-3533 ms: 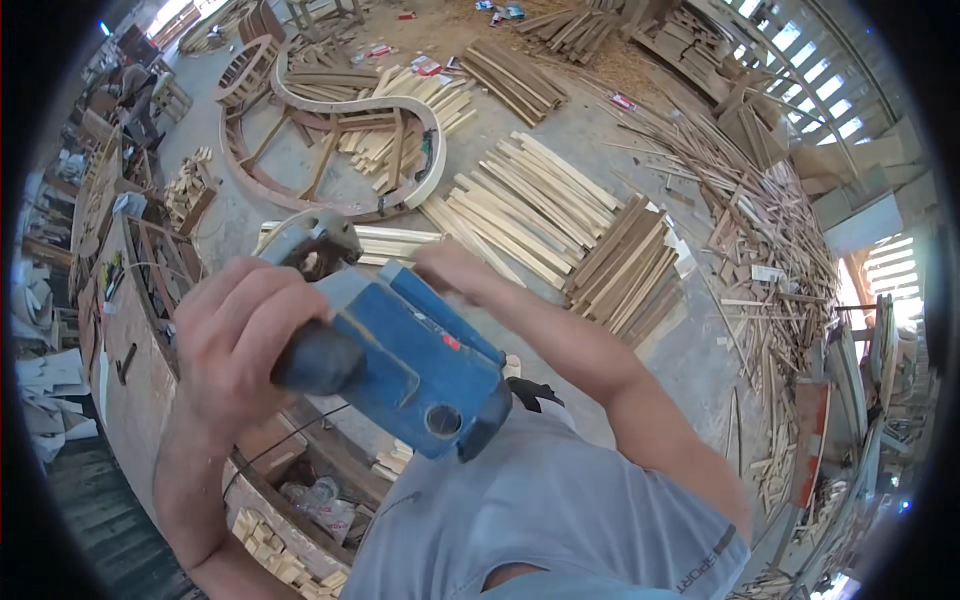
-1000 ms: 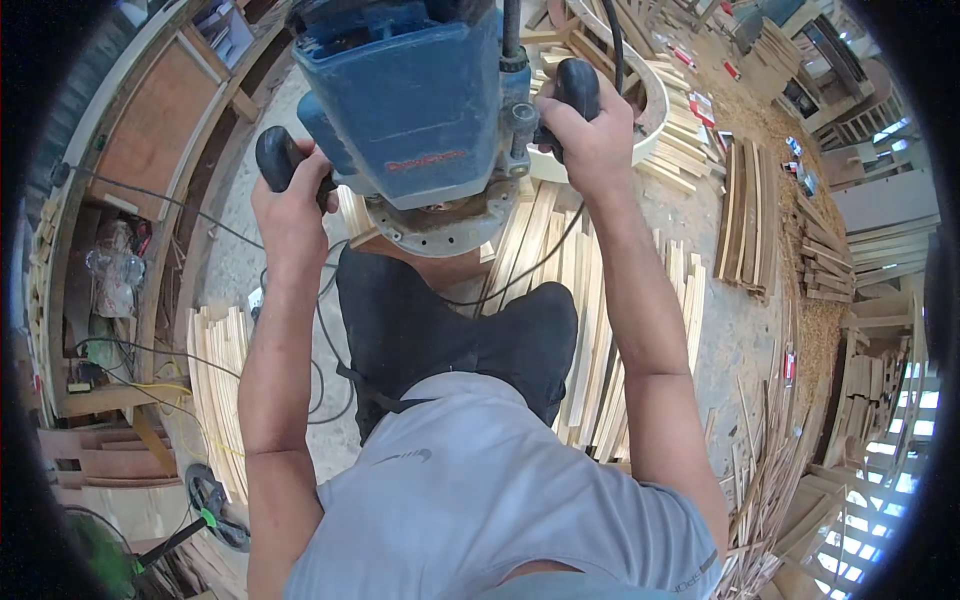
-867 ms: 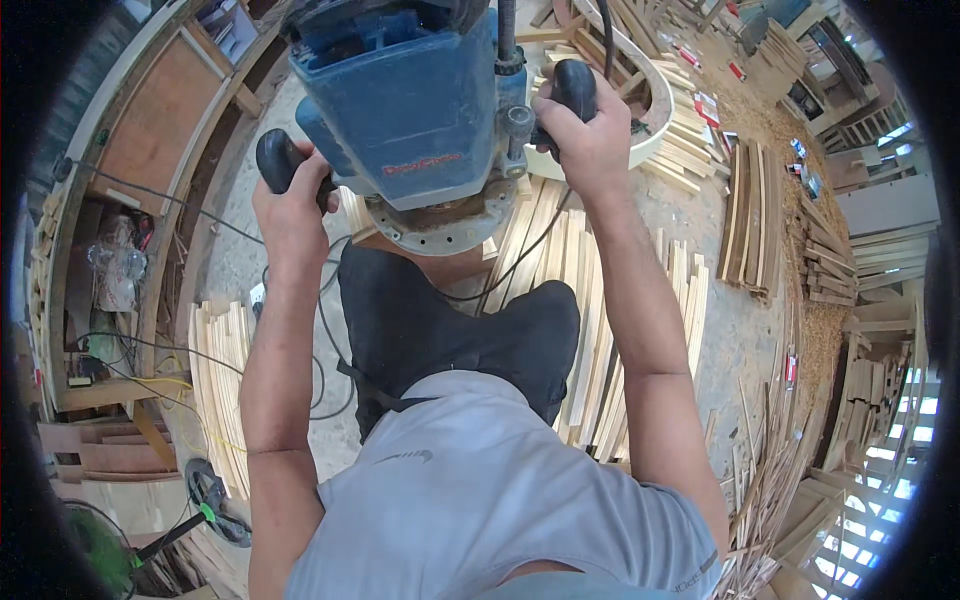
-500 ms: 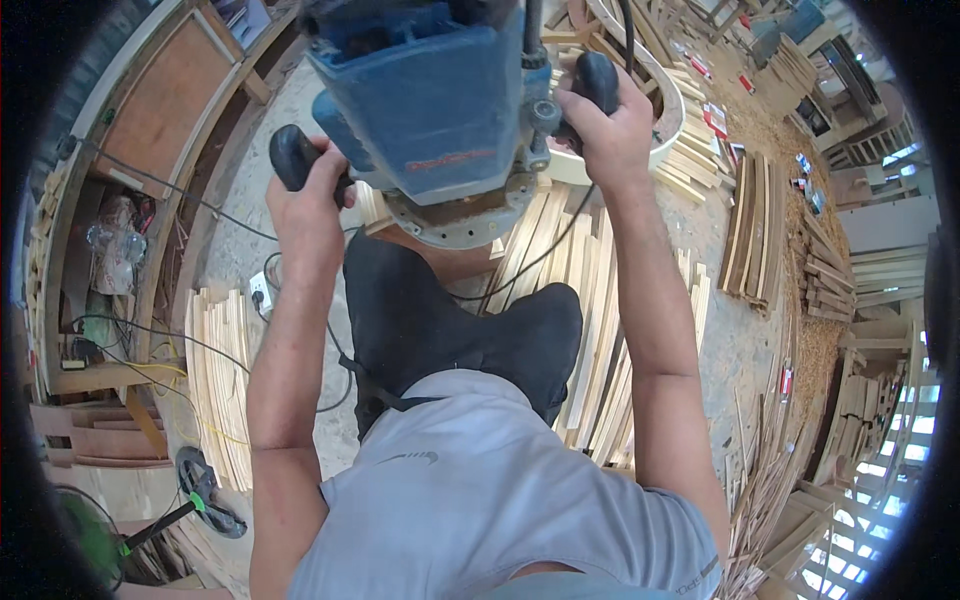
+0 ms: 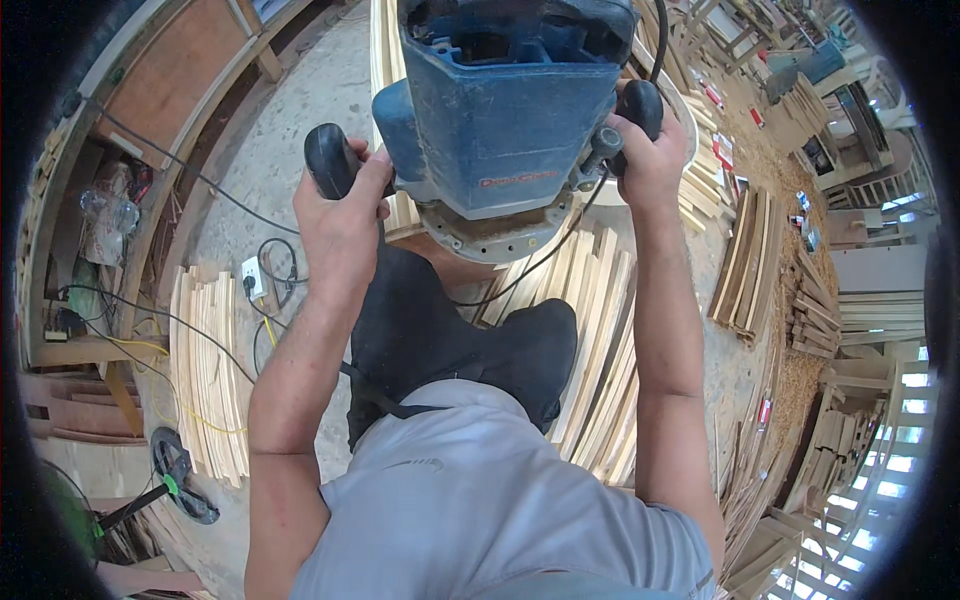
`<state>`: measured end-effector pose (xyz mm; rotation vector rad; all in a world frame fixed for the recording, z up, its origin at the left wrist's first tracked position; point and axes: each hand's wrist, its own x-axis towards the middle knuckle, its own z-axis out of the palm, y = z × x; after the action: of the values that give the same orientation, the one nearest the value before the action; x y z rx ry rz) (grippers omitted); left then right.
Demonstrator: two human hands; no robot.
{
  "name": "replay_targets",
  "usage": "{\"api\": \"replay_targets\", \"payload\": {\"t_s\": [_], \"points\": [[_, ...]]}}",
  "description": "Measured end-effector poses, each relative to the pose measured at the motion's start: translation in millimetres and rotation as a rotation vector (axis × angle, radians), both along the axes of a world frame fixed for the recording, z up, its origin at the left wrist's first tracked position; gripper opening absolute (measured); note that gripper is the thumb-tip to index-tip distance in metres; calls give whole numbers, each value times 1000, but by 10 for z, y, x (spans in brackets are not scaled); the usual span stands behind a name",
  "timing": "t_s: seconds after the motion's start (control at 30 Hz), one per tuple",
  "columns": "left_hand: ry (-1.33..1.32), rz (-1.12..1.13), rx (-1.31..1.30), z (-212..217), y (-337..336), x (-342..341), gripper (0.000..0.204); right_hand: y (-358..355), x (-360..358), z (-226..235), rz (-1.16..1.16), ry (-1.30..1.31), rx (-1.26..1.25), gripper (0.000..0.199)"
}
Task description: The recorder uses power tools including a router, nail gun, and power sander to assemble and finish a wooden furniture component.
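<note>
A large blue plunge router (image 5: pixel 510 130) with a round metal base plate (image 5: pixel 490 238) hangs in front of me, above my knees. My left hand (image 5: pixel 340 230) is closed round its black left handle (image 5: pixel 328 158). On the other side my right hand (image 5: pixel 655 165) grips the black right handle (image 5: pixel 640 108), fingers wrapped partly out of sight. A dark cord (image 5: pixel 540 258) curves down past the router's base. Pale wood shows beneath and behind the tool; the underside of the base and any bit are hidden.
Bundles of pale wood strips (image 5: pixel 595 360) lie on the floor by my legs, with another stack (image 5: pixel 210 370) at left. Near that stack sits a white power strip (image 5: pixel 254 278) with trailing cables. A wooden bench (image 5: pixel 165 90) stands far left; darker boards (image 5: pixel 748 265) and shavings lie right.
The router has swung to the right and slightly nearer, both hands moving with it and keeping hold of the handles. More pale wood now shows behind its left side.
</note>
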<state>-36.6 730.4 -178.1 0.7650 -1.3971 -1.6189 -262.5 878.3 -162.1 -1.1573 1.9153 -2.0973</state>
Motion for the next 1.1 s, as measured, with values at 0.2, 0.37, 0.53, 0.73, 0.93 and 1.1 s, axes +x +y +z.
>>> {"api": "replay_targets", "payload": {"t_s": [0.2,0.37,0.53,0.73,0.93,1.1], "points": [[8,3,55,-49,-14,10,23,-49,-23,3,-15,101,22,31],[-12,23,52,-60,-10,29,21,-36,-13,21,-23,174,26,30],[20,14,77,-72,15,46,23,-39,-12,18,-12,178,-8,23],[47,18,61,-99,90,79,21,20,38,51,0,26,62,20],[60,32,13,-95,129,90,23,16,89,43,23,50,38,17],[16,64,-6,-113,143,108,23,-9,72,9,15,65,36,16]]}}
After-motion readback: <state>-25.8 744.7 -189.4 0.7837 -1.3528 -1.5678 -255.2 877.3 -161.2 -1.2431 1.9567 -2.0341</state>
